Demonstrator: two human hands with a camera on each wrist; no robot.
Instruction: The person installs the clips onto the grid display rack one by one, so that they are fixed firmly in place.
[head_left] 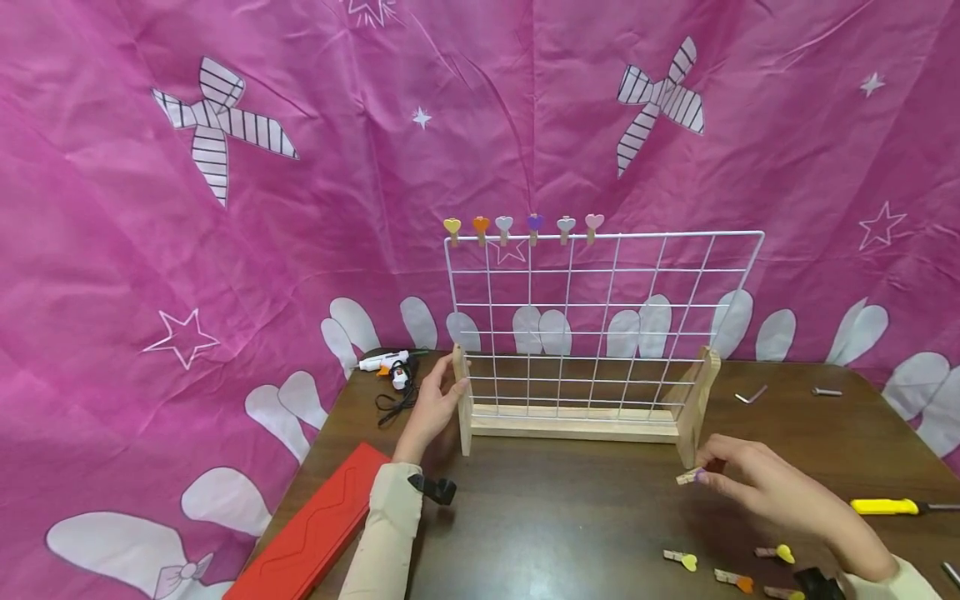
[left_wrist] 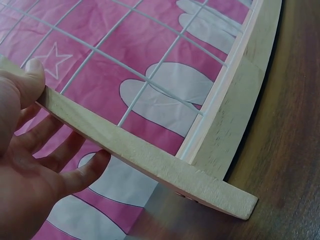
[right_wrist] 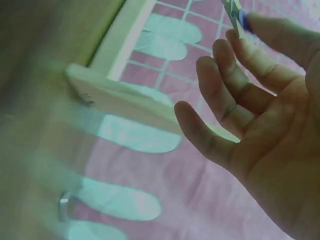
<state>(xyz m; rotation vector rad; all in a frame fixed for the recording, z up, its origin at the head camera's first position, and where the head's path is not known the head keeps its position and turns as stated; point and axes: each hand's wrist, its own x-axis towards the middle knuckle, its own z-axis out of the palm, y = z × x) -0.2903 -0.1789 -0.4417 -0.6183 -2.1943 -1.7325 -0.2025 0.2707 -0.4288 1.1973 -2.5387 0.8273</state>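
Note:
A white wire grid (head_left: 592, 304) stands upright in a wooden stand (head_left: 573, 425) on the table. My left hand (head_left: 438, 404) holds the stand's left wooden upright (left_wrist: 135, 147), thumb on one side and fingers on the other. Between thumb and index finger, my right hand (head_left: 765, 479) pinches a small wooden clothespin (head_left: 688, 477) with a purple heart, low in front of the right upright (head_left: 701, 404). In the right wrist view that clothespin (right_wrist: 233, 17) is partly cut off by the top edge. Several heart clothespins (head_left: 534, 227) in mixed colours sit along the grid's top wire, towards the left.
Loose clothespins (head_left: 681, 559) with yellow and orange hearts lie near the front right. A yellow-handled tool (head_left: 885, 507) is at the right, an L-shaped metal key (head_left: 750, 396) behind. Left are a red box (head_left: 315, 525) and a white glue gun (head_left: 384, 361) with its cord. A pink curtain (head_left: 480, 125) hangs behind.

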